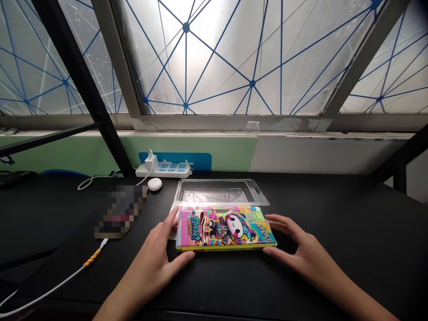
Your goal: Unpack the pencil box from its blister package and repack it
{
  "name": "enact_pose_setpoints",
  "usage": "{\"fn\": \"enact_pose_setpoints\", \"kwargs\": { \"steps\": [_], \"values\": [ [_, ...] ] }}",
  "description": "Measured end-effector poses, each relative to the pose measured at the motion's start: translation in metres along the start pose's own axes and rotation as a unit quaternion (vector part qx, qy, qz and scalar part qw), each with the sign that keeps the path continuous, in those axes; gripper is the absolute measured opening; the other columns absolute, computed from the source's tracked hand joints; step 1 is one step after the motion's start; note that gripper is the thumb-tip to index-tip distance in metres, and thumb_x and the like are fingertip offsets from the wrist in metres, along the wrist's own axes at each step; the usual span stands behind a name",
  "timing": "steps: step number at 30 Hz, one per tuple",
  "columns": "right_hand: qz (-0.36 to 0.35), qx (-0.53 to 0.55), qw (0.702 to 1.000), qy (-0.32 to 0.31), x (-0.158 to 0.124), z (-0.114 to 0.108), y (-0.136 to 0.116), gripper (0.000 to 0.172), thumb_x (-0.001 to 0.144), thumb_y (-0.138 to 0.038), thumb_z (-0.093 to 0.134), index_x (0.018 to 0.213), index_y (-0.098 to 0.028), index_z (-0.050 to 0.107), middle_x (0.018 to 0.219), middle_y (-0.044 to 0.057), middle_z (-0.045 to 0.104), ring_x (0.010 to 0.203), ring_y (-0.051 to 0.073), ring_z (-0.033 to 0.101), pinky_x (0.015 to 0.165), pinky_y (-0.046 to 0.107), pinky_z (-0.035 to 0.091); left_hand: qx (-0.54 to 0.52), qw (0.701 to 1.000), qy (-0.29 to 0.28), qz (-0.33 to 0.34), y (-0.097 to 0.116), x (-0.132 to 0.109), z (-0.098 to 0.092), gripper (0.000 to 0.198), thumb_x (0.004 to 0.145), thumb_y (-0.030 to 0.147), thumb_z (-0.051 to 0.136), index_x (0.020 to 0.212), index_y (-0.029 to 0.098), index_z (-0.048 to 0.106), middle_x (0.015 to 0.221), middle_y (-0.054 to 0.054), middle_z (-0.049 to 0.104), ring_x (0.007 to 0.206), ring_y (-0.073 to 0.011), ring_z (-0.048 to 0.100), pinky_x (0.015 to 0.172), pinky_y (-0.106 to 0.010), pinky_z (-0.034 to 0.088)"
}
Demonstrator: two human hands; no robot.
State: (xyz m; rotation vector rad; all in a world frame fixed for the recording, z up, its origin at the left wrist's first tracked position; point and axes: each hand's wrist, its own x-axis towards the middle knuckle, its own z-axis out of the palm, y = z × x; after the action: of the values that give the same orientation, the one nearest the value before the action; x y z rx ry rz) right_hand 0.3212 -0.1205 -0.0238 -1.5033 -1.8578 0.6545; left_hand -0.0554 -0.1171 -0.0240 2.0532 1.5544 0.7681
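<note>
A colourful pencil case [224, 227] with a cartoon bear character on its lid lies flat on the black table, its lid closed. My left hand [163, 245] grips its left end, with the thumb at the near left corner and the fingers along the left side. At the right end, my right hand [297, 243] holds the case between thumb and fingers. Just behind the case lies a clear plastic blister package [214, 191], partly covered by the case at its near side.
To the left, a blurred-out phone-like object [122, 211] is joined to a white cable [56, 287]. Farther back are a round white item [154, 184] and a power strip [167, 169] with a charger plugged in. Black metal frame bars [83, 76] rise at the left, before the window.
</note>
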Motion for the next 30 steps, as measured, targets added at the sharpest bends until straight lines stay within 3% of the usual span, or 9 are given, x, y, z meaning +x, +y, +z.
{"fn": "enact_pose_setpoints", "kwargs": {
  "steps": [5,9,12,15,18,20,25,30],
  "values": [
    [-0.034,-0.027,0.998,0.035,-0.01,0.001,0.002,0.057,0.081,-0.044,0.076,0.133,-0.029,0.057,0.128,0.007,0.073,0.115,0.032,0.07,0.1,0.047,0.058,-0.001,0.999,0.021,0.037,-0.001,-0.002,0.003,0.09,0.088,0.034,0.069,0.161,0.037,0.016,0.136,-0.008,0.063,0.12,-0.0282,0.065,0.098,-0.041,0.054],
    [-0.07,-0.057,0.991,0.101,-0.01,-0.005,-0.006,0.048,0.084,-0.045,0.072,0.129,-0.03,0.063,0.126,0.006,0.074,0.104,0.031,0.074,0.089,0.042,0.063,0.003,0.989,0.102,0.103,0.008,0.0,-0.001,0.073,0.093,0.036,0.066,0.155,0.038,0.029,0.144,-0.007,0.055,0.129,-0.0283,0.058,0.106,-0.041,0.049],
    [-0.067,-0.044,0.99,0.118,0.012,-0.011,-0.01,0.046,0.086,-0.048,0.07,0.126,-0.028,0.066,0.125,0.007,0.074,0.105,0.032,0.073,0.081,0.039,0.064,-0.001,0.978,0.16,0.133,0.022,0.023,-0.009,0.062,0.095,0.04,0.064,0.151,0.033,0.037,0.146,-0.009,0.053,0.133,-0.0289,0.053,0.111,-0.043,0.045],
    [-0.063,-0.01,0.99,0.122,0.05,-0.014,-0.005,0.048,0.085,-0.053,0.071,0.124,-0.026,0.066,0.123,0.01,0.074,0.113,0.034,0.069,0.084,0.041,0.063,0.006,0.974,0.173,0.144,0.033,0.063,-0.013,0.059,0.096,0.042,0.062,0.149,0.027,0.041,0.145,-0.012,0.055,0.133,-0.0295,0.053,0.11,-0.045,0.045],
    [-0.075,0.012,0.991,0.109,0.084,-0.01,0.007,0.047,0.085,-0.054,0.07,0.123,-0.026,0.064,0.122,0.009,0.074,0.116,0.033,0.068,0.092,0.044,0.059,0.028,0.979,0.15,0.135,0.032,0.098,-0.007,0.052,0.097,0.038,0.057,0.146,0.021,0.046,0.146,-0.014,0.055,0.138,-0.0312,0.048,0.114,-0.05,0.041],
    [-0.077,0.01,0.992,0.098,0.096,-0.003,0.015,0.045,0.087,-0.053,0.068,0.123,-0.026,0.063,0.123,0.009,0.073,0.115,0.032,0.068,0.092,0.044,0.059,0.049,0.983,0.137,0.115,0.023,0.109,-0.001,0.049,0.098,0.037,0.056,0.144,0.021,0.051,0.146,-0.013,0.056,0.143,-0.0326,0.042,0.117,-0.052,0.036],
    [-0.078,-0.027,0.994,0.076,0.096,0.007,0.023,0.044,0.092,-0.05,0.063,0.131,-0.03,0.06,0.127,0.007,0.07,0.111,0.031,0.069,0.09,0.044,0.059,0.059,0.994,0.072,0.065,-0.001,0.105,0.001,0.048,0.097,0.044,0.056,0.14,0.024,0.058,0.143,-0.013,0.058,0.139,-0.0321,0.048,0.114,-0.05,0.041],
    [-0.101,-0.053,0.992,0.05,0.093,0.004,0.021,0.044,0.096,-0.047,0.057,0.137,-0.03,0.056,0.132,0.008,0.067,0.117,0.028,0.066,0.095,0.043,0.057,0.084,0.993,0.031,0.07,-0.002,0.106,-0.006,0.05,0.098,0.048,0.051,0.139,0.022,0.061,0.14,-0.013,0.061,0.139,-0.0317,0.047,0.116,-0.052,0.04]
  ]
}}
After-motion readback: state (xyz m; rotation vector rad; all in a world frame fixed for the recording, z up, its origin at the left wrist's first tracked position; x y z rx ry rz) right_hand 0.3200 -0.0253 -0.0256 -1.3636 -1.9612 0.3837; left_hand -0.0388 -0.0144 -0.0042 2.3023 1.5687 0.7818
